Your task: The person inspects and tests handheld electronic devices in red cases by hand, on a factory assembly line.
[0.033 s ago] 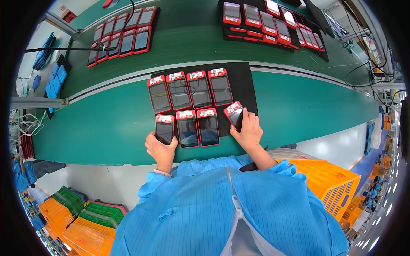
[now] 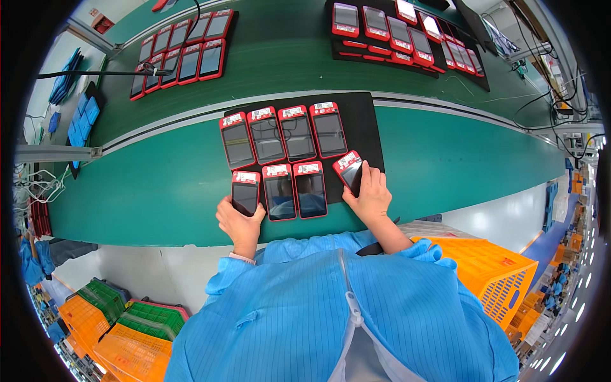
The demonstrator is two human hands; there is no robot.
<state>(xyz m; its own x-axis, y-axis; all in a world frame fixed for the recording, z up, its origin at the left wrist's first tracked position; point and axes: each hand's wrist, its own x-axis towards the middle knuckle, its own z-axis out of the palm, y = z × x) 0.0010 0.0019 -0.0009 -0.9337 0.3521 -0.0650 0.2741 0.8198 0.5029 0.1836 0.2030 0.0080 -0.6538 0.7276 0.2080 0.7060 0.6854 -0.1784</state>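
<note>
Several red-framed handheld devices with dark screens and white labels at their far ends lie in two rows on a black mat (image 2: 364, 121). At the near row's left end, my left hand (image 2: 241, 223) is closed round the lower part of one handheld device (image 2: 245, 190). My right hand (image 2: 371, 197) grips a tilted handheld device (image 2: 348, 168) at the row's right end, its fingers along the right edge. Between my hands lie two more devices, a left one (image 2: 280, 194) and a right one (image 2: 310, 194). The far row, including its rightmost device (image 2: 328, 134), lies untouched.
The mat rests on a green bench (image 2: 439, 159). Beyond a metal rail (image 2: 420, 102), a second green surface (image 2: 280, 51) bears more red devices in a left group (image 2: 189, 62) and a right group (image 2: 400, 35). Orange crates, one at right (image 2: 490, 267), stand below the bench. A black cable hangs at upper left.
</note>
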